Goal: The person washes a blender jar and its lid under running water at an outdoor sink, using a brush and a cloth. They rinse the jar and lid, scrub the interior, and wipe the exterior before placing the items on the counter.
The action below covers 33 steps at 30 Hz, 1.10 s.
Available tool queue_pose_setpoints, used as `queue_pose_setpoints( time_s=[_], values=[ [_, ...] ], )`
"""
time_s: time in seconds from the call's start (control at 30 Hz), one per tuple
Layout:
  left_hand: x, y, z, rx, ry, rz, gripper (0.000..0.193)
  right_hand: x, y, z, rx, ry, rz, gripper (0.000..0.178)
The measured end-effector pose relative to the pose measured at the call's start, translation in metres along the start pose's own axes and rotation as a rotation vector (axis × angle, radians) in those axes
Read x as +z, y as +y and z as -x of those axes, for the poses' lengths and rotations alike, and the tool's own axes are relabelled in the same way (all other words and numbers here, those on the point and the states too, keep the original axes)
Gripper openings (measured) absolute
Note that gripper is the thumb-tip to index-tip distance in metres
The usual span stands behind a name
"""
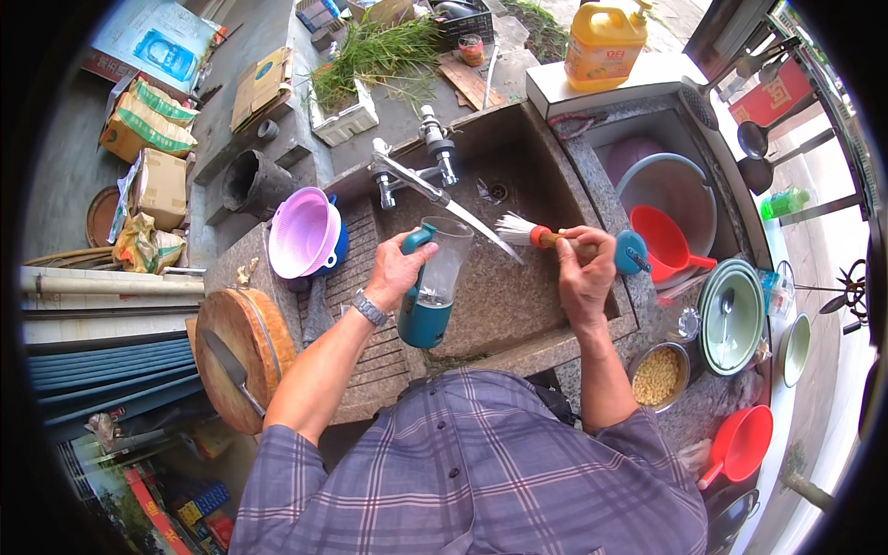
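Note:
My left hand (400, 271) is closed around the teal handle of a clear blender jug (447, 262) with a teal base. The jug tilts over the stone sink (578, 185), its mouth toward the tap. In my right hand (587, 277) is a brush with white bristles (518, 227), a red collar and a wooden handle; the bristles point left toward the jug, apart from it. From the tap (407, 174) a white stream that looks like water falls between jug and brush. A round teal lid (632, 252) lies on the right sink ledge, beside my right hand.
Left of the sink stand a purple colander (303, 231) and a round chopping board (213, 375) with a cleaver (225, 359). On the right are a red ladle (659, 242), green bowls (710, 331), a pot of yellow beans (659, 377) and a yellow jug (606, 51).

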State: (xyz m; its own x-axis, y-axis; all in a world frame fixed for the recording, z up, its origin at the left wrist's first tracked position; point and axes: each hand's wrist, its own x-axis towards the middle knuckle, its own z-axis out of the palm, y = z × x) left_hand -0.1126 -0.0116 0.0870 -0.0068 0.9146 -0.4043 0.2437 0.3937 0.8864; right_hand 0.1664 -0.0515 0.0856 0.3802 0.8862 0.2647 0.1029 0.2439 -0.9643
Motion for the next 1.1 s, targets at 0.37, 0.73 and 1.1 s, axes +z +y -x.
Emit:
queue_pose_setpoints(
  time_s=[0.37,0.73,1.1],
  values=[
    [0.007,-0.011,-0.003,-0.008,0.102,-0.133,0.029,0.035,-0.021,0.009,-0.161,-0.017,-0.009,0.025],
    [0.014,-0.01,-0.003,0.08,0.006,-0.287,0.037,0.022,-0.03,0.032,-0.075,-0.101,-0.182,0.03],
    [0.006,-0.007,0.004,0.11,-0.094,-0.382,0.057,-0.011,-0.002,-0.053,0.209,0.049,-0.161,0.028]
  ],
)
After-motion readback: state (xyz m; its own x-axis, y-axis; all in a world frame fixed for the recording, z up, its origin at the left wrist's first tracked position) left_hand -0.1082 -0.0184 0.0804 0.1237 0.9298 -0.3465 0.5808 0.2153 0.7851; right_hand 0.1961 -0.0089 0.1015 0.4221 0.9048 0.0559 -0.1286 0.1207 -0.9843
